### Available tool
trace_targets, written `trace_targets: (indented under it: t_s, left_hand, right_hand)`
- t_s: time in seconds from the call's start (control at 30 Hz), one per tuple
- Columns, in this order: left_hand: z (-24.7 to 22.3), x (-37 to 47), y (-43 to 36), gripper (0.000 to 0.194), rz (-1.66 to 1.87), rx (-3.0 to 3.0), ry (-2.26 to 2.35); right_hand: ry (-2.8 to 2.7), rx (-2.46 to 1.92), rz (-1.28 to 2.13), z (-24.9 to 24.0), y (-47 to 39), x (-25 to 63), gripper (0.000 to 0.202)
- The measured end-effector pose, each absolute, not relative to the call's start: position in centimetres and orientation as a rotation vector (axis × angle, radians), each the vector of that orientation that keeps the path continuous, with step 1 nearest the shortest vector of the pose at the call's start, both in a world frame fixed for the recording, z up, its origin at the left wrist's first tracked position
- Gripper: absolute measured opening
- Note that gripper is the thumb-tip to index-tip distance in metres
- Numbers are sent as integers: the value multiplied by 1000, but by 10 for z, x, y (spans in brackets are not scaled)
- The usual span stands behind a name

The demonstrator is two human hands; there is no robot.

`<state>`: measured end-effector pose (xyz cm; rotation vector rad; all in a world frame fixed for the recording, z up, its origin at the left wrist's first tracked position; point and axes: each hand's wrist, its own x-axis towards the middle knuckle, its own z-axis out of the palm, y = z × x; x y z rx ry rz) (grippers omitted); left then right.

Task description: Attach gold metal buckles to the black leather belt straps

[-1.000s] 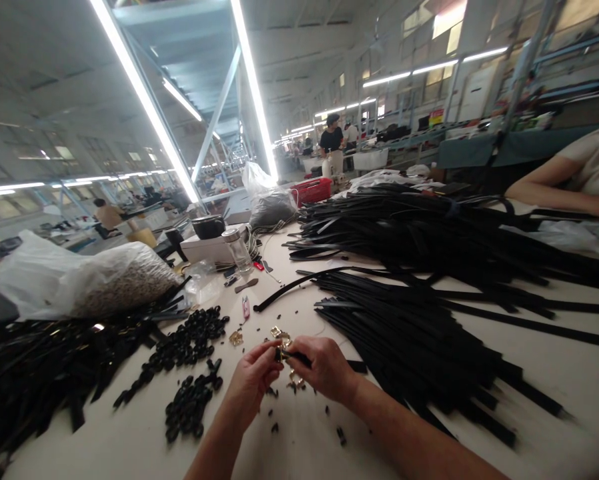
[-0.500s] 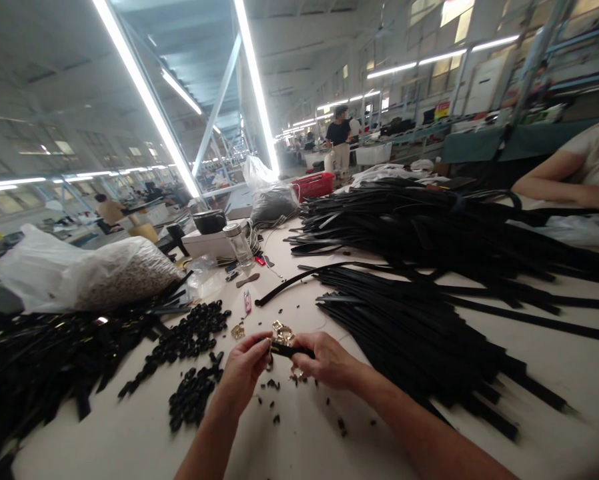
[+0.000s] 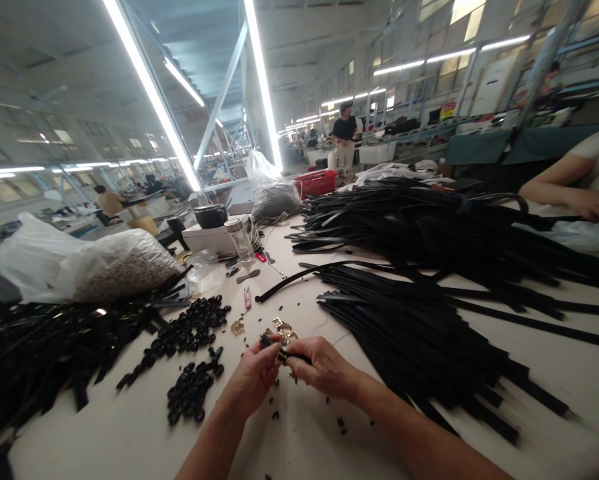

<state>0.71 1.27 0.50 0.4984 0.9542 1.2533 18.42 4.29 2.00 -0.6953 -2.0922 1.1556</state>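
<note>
Just below the middle of the frame, we have both hands together over the pale table [image 3: 554, 373]: our left hand [image 3: 252, 377] and right hand [image 3: 324, 367] meet fingertip to fingertip around the end of a narrow black strap [image 3: 292, 355], and each hand's thumb and forefinger are pinched on it, with a small gold buckle [image 3: 283, 331] right at the point where they meet. We judge that we are in the middle of fitting the metal piece onto the strap end; whether it is already threaded on, we cannot tell, since our fingers cover the joint. A spare gold fitting [image 3: 237, 327] lies just to the left of the buckle, and heaps of black loops [image 3: 189, 333] spread toward the lower left. To the right, a thick pile of black straps [image 3: 414, 327] fans across the frame. Upper left sits a plastic bag [image 3: 84, 263] of small parts, and a clear bottle [image 3: 239, 240] stands above centre. As we see it, the next move calls for a steady pinch from one hand while the other seats the buckle squarely.
</note>
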Motion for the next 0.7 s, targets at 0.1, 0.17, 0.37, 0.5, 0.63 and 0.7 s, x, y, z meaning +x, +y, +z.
trace_targets:
  t_s: [0.1, 0.17, 0.37, 0.5, 0.63, 0.7]
  left_hand:
    - [5, 9, 12, 31, 1245, 551, 915]
    - [6, 10, 10, 32, 1251, 603, 913]
    - [14, 12, 6, 35, 1209, 745, 985]
    - [19, 10, 4, 37, 1168, 753, 1035]
    - [22, 9, 2, 36, 1137, 776, 1027]
    - [23, 9, 1, 36, 1133, 794, 1020]
  right_hand:
    - [-2087, -711, 1201, 16, 44, 184, 21]
    - [-2088, -721, 1211, 14, 45, 184, 24]
    - [-2067, -751, 1266, 12, 47, 186, 26]
    - [-2065, -789, 1216, 12, 48, 188, 31]
    - [-2135, -868, 1061, 16, 48, 190, 31]
    - [-2161, -894, 985, 19, 48, 190, 28]
